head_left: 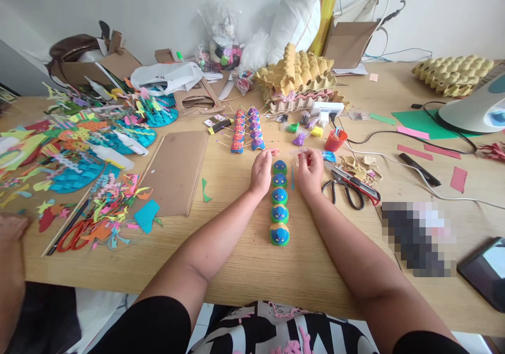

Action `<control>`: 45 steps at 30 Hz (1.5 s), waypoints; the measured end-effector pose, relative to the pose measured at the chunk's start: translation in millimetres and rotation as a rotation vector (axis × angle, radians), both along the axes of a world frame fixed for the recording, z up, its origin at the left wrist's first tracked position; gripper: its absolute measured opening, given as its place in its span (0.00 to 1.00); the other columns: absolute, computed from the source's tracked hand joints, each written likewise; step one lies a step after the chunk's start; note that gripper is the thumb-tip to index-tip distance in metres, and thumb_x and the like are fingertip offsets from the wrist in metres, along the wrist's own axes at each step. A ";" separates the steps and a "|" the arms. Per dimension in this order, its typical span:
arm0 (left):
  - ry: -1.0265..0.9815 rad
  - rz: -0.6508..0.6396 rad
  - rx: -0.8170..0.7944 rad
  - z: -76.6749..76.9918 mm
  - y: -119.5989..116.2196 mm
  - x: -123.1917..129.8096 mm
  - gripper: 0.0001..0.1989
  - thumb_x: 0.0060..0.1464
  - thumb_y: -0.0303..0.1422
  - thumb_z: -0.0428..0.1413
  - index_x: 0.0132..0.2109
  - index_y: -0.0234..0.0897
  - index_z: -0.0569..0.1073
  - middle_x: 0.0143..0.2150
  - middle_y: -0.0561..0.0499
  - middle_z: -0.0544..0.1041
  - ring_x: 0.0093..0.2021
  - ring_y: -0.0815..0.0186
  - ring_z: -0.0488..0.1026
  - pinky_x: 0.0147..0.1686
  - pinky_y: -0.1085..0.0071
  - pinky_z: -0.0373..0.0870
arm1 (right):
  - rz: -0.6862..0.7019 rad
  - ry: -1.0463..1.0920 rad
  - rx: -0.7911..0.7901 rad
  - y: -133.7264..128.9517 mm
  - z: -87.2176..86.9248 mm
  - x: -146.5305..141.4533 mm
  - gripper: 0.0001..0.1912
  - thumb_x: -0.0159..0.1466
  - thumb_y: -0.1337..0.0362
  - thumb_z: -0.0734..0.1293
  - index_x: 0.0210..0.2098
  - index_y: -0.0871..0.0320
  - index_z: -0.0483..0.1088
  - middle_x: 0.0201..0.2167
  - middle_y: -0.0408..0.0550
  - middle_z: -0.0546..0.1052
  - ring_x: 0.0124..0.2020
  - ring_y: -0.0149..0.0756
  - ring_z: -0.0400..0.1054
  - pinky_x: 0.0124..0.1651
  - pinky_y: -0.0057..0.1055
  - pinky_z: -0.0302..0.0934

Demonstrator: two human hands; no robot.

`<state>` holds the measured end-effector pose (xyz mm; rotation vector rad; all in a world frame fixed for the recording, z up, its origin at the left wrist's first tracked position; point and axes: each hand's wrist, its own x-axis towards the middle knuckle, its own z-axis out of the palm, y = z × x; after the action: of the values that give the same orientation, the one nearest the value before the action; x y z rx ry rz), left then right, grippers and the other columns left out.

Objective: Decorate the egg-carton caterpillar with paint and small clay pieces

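Observation:
My left hand point(262, 172) is just left of the top of a row of blue and green painted egg-carton cups point(280, 213) with small faces. Its fingers curl, with a bit of reddish material at the fingertips. On the row's other side, my right hand point(310, 171) is closed on something small and red. A thin blue stick point(292, 178) lies between the row and my right hand. Beyond my hands stand two finished-looking cup rows, one red and blue point(238, 131), one purple and blue point(255, 129), with pins sticking out.
Black-handled scissors point(354, 197) and a red cutter point(365, 186) lie right of my right hand. A red cup point(336, 139) and egg trays point(303, 72) are farther back. Cardboard point(173, 172) and paper scraps point(118, 206) cover the left. Another person's arm point(11, 270) rests at the far left.

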<state>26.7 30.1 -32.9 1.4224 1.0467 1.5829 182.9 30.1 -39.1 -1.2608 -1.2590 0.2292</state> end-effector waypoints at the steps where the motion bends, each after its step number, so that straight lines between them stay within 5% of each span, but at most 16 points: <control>1: -0.005 0.005 -0.022 0.2 0.4 -1.2 0.31 0.68 0.61 0.45 0.49 0.42 0.79 0.52 0.44 0.84 0.57 0.58 0.78 0.59 0.59 0.73 | -0.007 0.025 -0.019 2.8 -2.7 2.9 0.07 0.69 0.61 0.63 0.38 0.53 0.73 0.34 0.47 0.73 0.39 0.41 0.66 0.50 0.45 0.65; 7: -0.021 -0.026 -0.106 -1.0 3.9 -3.7 0.38 0.70 0.60 0.35 0.46 0.42 0.83 0.53 0.45 0.85 0.61 0.57 0.76 0.63 0.56 0.68 | -0.128 -0.096 0.084 2.6 -4.0 4.7 0.19 0.66 0.61 0.66 0.56 0.51 0.73 0.57 0.57 0.70 0.63 0.53 0.63 0.70 0.63 0.55; 15: -0.077 -0.112 -0.091 -6.3 6.5 -4.4 0.39 0.70 0.59 0.35 0.41 0.42 0.84 0.45 0.46 0.85 0.53 0.58 0.79 0.61 0.58 0.71 | 0.069 -0.387 0.133 -16.6 9.1 -14.8 0.16 0.64 0.52 0.74 0.49 0.46 0.77 0.63 0.54 0.69 0.70 0.58 0.59 0.75 0.68 0.45; 27: -0.068 -0.137 -0.083 -1.5 1.9 -4.3 0.42 0.68 0.63 0.34 0.35 0.40 0.82 0.41 0.46 0.85 0.51 0.58 0.81 0.61 0.58 0.71 | 0.124 -0.303 0.123 -14.1 9.7 -12.6 0.08 0.68 0.53 0.70 0.39 0.48 0.78 0.54 0.52 0.75 0.61 0.52 0.66 0.69 0.59 0.55; 34: -0.112 -0.063 -0.091 10.7 -4.8 2.2 0.26 0.58 0.59 0.61 0.41 0.39 0.80 0.42 0.48 0.83 0.46 0.63 0.79 0.50 0.67 0.75 | 0.108 -0.317 0.144 -15.8 9.1 -12.6 0.12 0.74 0.57 0.62 0.38 0.53 0.75 0.49 0.53 0.77 0.52 0.47 0.69 0.59 0.51 0.60; 45: -0.002 -0.119 0.006 6.4 -7.8 3.7 0.15 0.62 0.47 0.62 0.44 0.40 0.80 0.46 0.47 0.83 0.49 0.63 0.79 0.51 0.68 0.74 | 0.199 -0.324 0.113 -14.5 8.0 -16.6 0.15 0.75 0.57 0.60 0.34 0.53 0.71 0.41 0.51 0.76 0.45 0.43 0.67 0.52 0.45 0.61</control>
<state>30.4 22.3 -26.5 1.4597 0.9389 1.5028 166.3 15.6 -31.1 -1.1044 -1.6551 0.0958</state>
